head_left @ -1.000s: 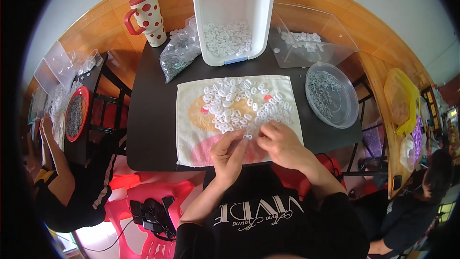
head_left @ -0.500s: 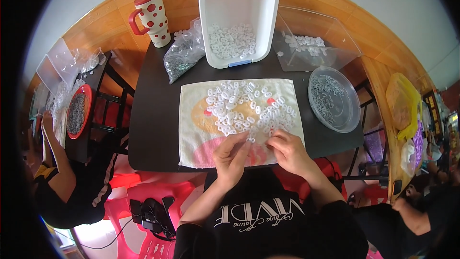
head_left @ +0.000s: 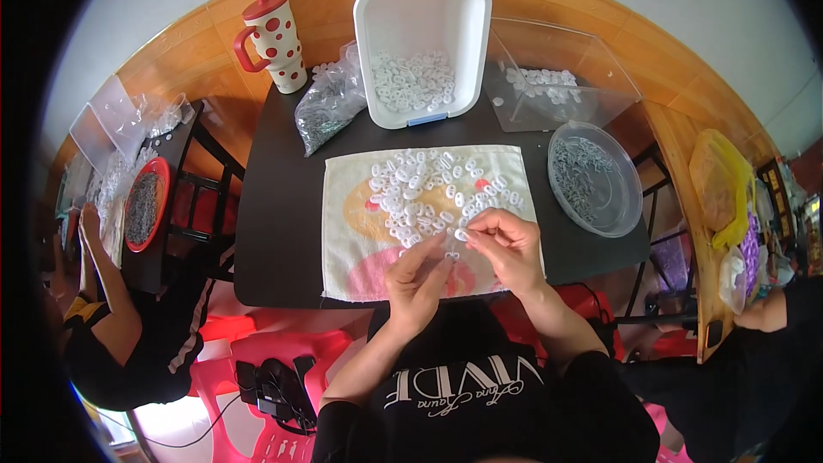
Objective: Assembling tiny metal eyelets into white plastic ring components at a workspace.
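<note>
A patterned towel [head_left: 341,249] lies on the dark table with a loose heap of small white plastic oval pieces [head_left: 414,182] on it. Between thumb and forefinger, my right hand [head_left: 507,249] pinches one white oval piece [head_left: 461,234] above the heap's near edge. My left hand [head_left: 417,285] is beside it at the towel's near side, fingers curled and fingertips drawn in; a tiny white bit shows at their tips, too small to make out.
Behind the towel stands a white bin [head_left: 364,60] with more white pieces. A plastic bag [head_left: 330,103] and a spotted tumbler [head_left: 279,43] are left of it. On the right are a clear box [head_left: 600,99] and a round tub [head_left: 630,197] of grey parts. Other people sit at both sides.
My right hand has moved left and up from the towel, now with a white oval piece in its pinch. My left hand has hardly moved. The person on the right has shifted.
</note>
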The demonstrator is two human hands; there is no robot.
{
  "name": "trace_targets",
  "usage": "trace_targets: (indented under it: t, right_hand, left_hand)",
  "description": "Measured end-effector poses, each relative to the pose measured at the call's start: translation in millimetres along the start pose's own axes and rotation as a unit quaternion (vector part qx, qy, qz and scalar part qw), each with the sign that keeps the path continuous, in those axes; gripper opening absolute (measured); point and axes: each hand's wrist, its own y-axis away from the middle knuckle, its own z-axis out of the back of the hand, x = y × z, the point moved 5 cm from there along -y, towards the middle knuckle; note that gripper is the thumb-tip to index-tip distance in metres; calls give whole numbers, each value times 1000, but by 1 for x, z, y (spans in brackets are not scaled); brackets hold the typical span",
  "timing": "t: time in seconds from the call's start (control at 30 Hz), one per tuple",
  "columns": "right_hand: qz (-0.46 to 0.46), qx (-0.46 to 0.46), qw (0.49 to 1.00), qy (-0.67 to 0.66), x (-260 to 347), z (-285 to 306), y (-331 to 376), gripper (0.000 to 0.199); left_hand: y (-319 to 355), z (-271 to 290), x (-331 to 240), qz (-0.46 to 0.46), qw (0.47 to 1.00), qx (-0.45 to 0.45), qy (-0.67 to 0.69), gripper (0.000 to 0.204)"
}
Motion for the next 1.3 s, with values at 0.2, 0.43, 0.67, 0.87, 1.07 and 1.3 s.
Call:
trace_targets:
  t: [0.2,0.43,0.67,0.87,1.07,1.3]
  right_hand:
    - [54,53,994,85,2,-7,-4,4]
    - [69,90,984,136,8,-12,-4,9]
    - [106,102,972,181,18,-15,-7,10]
    - [115,124,961,219,25,-17,-9,9]
    - [129,137,954,232,25,-16,-10,12]
    - [152,156,947,237,20,-15,-8,13]
  left_hand:
    - [2,-2,-3,10,1000,15,25,44]
    - [0,-3,-6,13,999,18,44,44]
    - [1,-2,-6,27,999,16,30,42]
    - [1,-3,-6,20,999,14,34,42]
    - [0,-1,-2,12,1000,22,-6,41]
    - [0,1,0,23,999,14,23,40]
